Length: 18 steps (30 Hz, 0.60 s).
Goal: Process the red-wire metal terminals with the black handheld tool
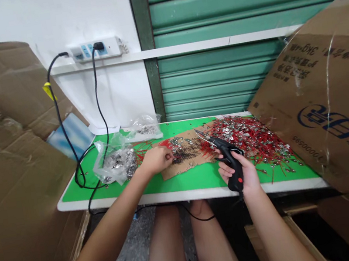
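My right hand [248,175] is wrapped around a black soldering gun [231,157], its thin metal tip pointing up and left over the cardboard. At the left part of the flat cardboard piece [174,172], my left hand [157,159] has its fingers pinched together; what they hold is too small to make out. Dark scorch marks cover the middle of this cardboard, and a row of small metal pieces [178,142] with red wires lies along it. Beyond the gun spreads a big heap of red wires [245,137] with silvery metal ends.
Clear plastic bags of metal parts [116,162] rest on the green tabletop [199,182]. Black cables [98,98] run from a wall power strip [111,47] down past the table's left side. Large cardboard sheets [332,101] flank both sides. A green shutter [213,80] stands behind.
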Motion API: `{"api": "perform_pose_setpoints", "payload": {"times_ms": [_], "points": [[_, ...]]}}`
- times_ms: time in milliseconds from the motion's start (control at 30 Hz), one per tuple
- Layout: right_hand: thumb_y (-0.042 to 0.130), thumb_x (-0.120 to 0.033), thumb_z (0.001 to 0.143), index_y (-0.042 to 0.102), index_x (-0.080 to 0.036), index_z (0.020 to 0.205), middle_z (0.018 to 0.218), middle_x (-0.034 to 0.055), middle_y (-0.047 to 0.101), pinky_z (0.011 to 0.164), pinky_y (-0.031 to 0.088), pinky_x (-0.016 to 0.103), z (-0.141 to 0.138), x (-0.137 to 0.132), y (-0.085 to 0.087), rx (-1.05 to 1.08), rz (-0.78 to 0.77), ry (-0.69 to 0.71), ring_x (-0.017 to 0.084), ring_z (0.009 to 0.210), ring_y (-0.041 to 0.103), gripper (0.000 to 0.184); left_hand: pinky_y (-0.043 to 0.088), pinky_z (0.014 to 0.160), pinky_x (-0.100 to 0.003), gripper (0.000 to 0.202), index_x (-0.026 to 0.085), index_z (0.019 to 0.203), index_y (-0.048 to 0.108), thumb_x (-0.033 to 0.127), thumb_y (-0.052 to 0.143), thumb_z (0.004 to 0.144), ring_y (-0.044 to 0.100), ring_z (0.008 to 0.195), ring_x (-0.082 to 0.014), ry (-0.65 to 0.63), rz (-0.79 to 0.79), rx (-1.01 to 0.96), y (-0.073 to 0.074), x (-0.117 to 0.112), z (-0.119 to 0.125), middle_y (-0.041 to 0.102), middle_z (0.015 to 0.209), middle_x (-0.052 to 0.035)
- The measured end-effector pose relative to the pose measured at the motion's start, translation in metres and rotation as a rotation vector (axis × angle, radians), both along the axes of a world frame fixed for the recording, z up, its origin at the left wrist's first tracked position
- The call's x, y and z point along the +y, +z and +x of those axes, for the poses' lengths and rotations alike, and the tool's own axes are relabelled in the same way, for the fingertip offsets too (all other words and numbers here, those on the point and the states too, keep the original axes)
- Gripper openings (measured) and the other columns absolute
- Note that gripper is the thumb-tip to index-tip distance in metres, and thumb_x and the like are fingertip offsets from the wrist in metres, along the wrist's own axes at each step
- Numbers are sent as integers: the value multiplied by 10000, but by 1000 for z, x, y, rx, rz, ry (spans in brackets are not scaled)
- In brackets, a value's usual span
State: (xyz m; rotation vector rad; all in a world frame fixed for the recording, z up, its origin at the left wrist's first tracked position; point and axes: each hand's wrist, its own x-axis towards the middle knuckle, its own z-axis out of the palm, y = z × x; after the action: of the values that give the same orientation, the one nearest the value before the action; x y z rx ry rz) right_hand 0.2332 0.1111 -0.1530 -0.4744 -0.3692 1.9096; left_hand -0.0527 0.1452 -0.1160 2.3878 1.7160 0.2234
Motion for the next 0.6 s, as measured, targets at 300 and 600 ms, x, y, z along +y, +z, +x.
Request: {"api": "perform_pose_setpoints", "payload": {"times_ms": [300, 600], "points": [[568, -220, 879, 654, -144, 1089, 805, 39, 656, 362, 428, 180, 0, 0, -1, -30, 3, -10, 61, 422, 395, 239, 449, 725, -267, 162, 188, 879, 664, 260, 520, 869, 638, 864, -190, 198, 164, -126, -10, -12, -6, 711, 911, -60], [708, -433, 787, 747, -95, 814, 463, 3, 489, 351, 305, 205, -3, 4, 6, -638, 50, 212, 92, 400, 418, 342, 459, 753, -289, 69, 196, 797, 661, 228, 604, 820, 618, 807, -183, 236, 243, -372, -46, -44, -1, 703, 801, -24]]}}
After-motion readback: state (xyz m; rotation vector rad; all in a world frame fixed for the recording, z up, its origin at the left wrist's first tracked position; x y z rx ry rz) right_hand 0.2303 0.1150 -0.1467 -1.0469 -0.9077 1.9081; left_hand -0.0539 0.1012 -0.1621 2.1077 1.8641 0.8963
